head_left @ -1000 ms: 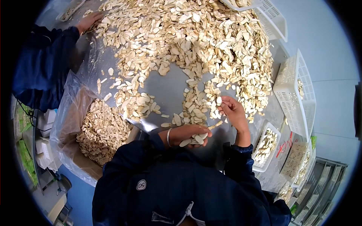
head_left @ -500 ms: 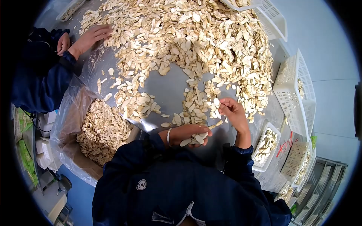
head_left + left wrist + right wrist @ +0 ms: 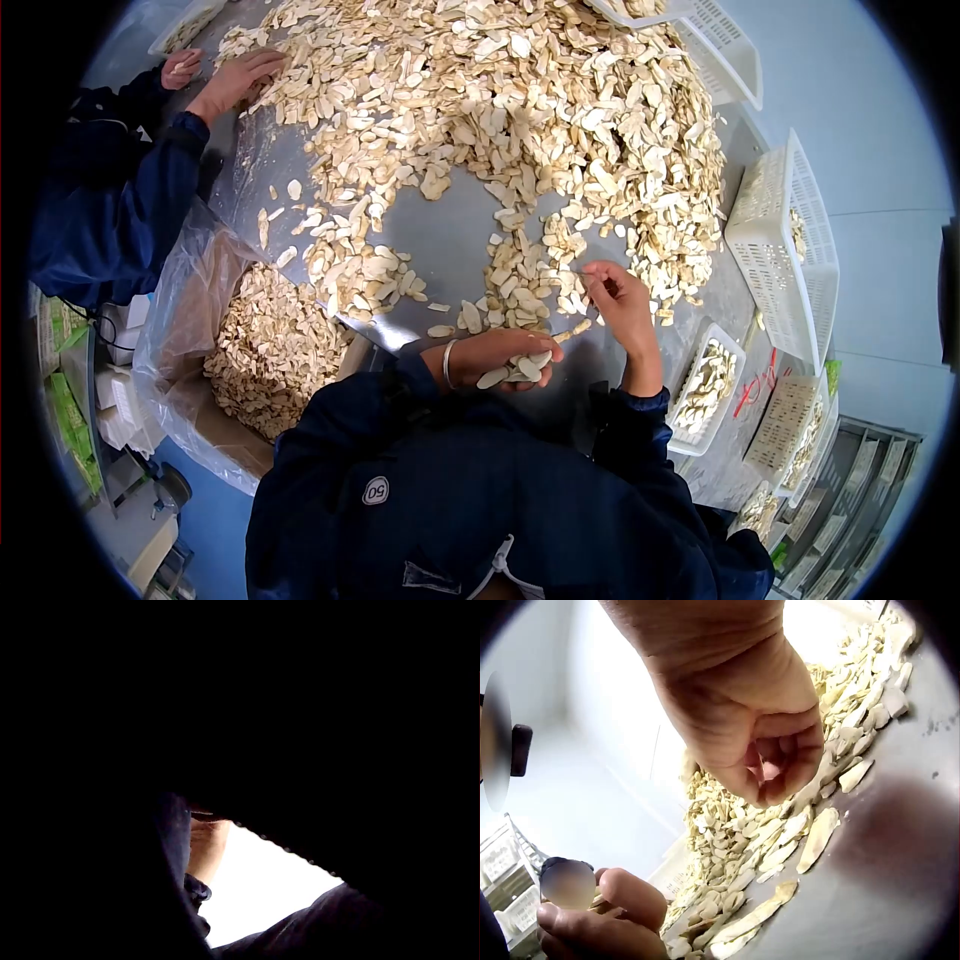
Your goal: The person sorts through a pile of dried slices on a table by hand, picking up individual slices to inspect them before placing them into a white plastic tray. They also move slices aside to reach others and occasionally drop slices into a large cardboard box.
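Pale dried slices point(image 3: 520, 130) lie in a broad heap on the metal table. My left hand point(image 3: 490, 352) is cupped palm up near my body in the head view, its fingers curled round several slices point(image 3: 526, 366). My right hand point(image 3: 618, 298) hovers just above the heap's near edge, thumb and fingertips pinched together; a slice there shows only as a thin edge. In the right wrist view the right hand point(image 3: 742, 727) has curled fingers that hide what they pinch. Dark cloth covers most of the left wrist view.
Another person's hands point(image 3: 232, 85) work at the heap's far left. A plastic-lined box point(image 3: 235, 425) of slices stands at left. On the right are a small white tray point(image 3: 738, 352), white baskets point(image 3: 765, 245) and a red cord point(image 3: 745, 397).
The slice in my right fingers has turned from face-on to edge-on. My left hand has stayed still. The other person's second hand has come into view and moved back.
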Available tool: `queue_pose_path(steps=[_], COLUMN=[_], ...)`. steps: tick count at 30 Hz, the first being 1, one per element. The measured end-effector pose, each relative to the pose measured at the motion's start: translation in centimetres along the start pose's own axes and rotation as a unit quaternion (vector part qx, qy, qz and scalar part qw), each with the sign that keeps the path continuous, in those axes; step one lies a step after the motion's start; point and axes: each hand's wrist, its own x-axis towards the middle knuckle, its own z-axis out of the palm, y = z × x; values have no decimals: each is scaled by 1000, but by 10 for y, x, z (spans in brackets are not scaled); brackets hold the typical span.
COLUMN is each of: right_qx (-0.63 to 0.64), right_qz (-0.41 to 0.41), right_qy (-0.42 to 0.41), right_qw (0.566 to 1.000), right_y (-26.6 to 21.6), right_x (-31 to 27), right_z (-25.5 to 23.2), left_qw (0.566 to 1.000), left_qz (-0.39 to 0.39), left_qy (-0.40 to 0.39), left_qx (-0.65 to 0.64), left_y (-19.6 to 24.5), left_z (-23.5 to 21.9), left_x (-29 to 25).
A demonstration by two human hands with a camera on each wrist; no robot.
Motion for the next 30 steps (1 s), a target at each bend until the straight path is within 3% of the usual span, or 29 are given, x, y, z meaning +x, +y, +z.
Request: queue_pose_path(steps=[7,10,13,16,17,23,30], right_qx=[-210,-194,-94,-148,-197,-208,-215], right_qz=[-152,-153,-72,-63,-116,-157,-141], right_qy=[10,23,16,90,133,59,56], right_qw=[966,969,993,983,964,964,965], right_y=[-16,-19,-7,-6,-2,-10,-23], right_x=[-1,-1,2,2,5,3,-1], right_z=[15,17,12,3,2,14,29], left_qw=[1000,1000,1000,1000,1000,1000,1000], left_qz=[1,0,1,3,4,-5,9], left_qy=[-2,0,1,2,3,8,-1], left_qx=[6,6,7,5,6,6,11], left_y=[2,2,2,2,3,3,1], left_z=[2,1,1,2,3,3,1], left_x=[-1,-1,-1,-2,-2,-2,-1])
